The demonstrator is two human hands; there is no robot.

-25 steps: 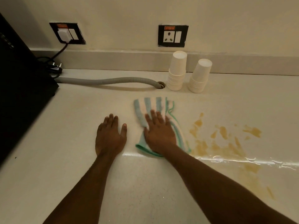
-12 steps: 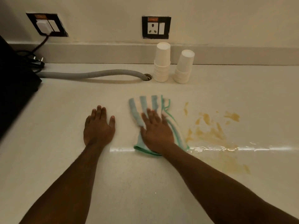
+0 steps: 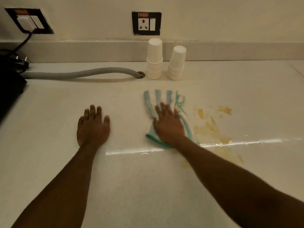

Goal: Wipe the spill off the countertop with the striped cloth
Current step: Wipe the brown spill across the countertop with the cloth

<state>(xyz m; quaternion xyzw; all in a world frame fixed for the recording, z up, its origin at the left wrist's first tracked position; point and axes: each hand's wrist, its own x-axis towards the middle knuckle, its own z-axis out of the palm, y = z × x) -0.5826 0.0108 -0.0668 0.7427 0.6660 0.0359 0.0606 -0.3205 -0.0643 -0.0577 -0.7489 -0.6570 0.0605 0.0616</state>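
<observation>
The striped cloth [image 3: 158, 99], white with blue-green stripes and a green hem, lies flat on the pale countertop [image 3: 131, 186]. My right hand [image 3: 167, 125] presses palm down on its near half, fingers spread, and the cloth looks blurred. Just right of the cloth, the yellow-brown spill [image 3: 212, 127] is smeared in several patches across the countertop, with fainter streaks toward the near edge. My left hand [image 3: 93, 127] rests flat on the bare counter, well left of the cloth, holding nothing.
Two stacks of upturned white paper cups [image 3: 154, 60] stand by the back wall beyond the cloth. A grey corrugated hose [image 3: 79, 74] runs into a counter hole at the left. A black appliance [image 3: 9, 86] fills the far left. Two wall sockets [image 3: 146, 23] sit above.
My right hand has slid the cloth rightward against the spill's left edge, covering some of the stains. The view has shifted slightly; my left hand stays flat on the counter.
</observation>
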